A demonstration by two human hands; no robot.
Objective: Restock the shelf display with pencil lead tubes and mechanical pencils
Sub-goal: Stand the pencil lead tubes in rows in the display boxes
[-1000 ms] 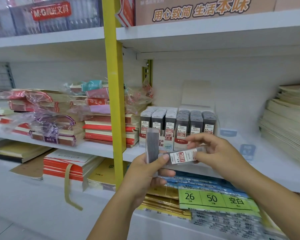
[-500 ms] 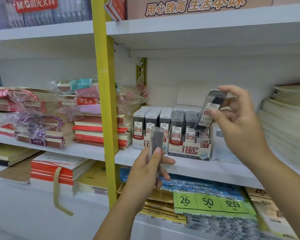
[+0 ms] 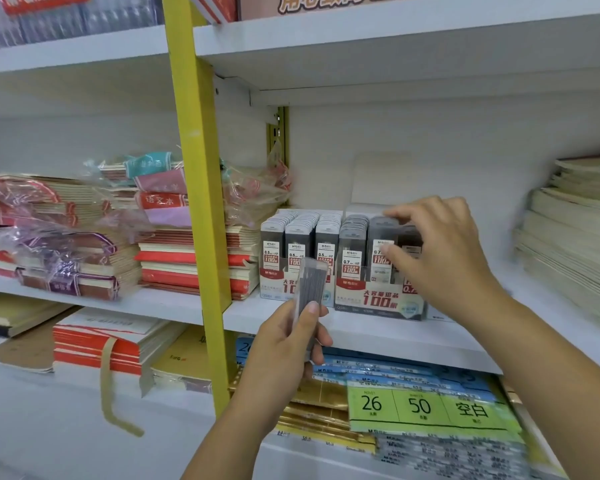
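Two red-and-white display boxes (image 3: 378, 301) of grey pencil lead tubes stand side by side on the middle white shelf (image 3: 368, 332). My right hand (image 3: 440, 258) pinches a lead tube (image 3: 381, 247) between thumb and forefinger; the tube stands upright in a row of the right box. My left hand (image 3: 284, 344) holds another clear lead tube (image 3: 310, 282) upright in front of the left box, thumb on its face. No mechanical pencils are visible.
A yellow upright post (image 3: 201, 202) divides the shelving. Wrapped red notebook stacks (image 3: 184, 261) lie left of the boxes, a pale paper stack (image 3: 568, 244) at right. Green and blue label packs (image 3: 426, 407) fill the shelf below.
My right hand took a lead tube away from my left hand, raised it over the right display box, and has lowered it upright into a row. My left hand stayed in place.
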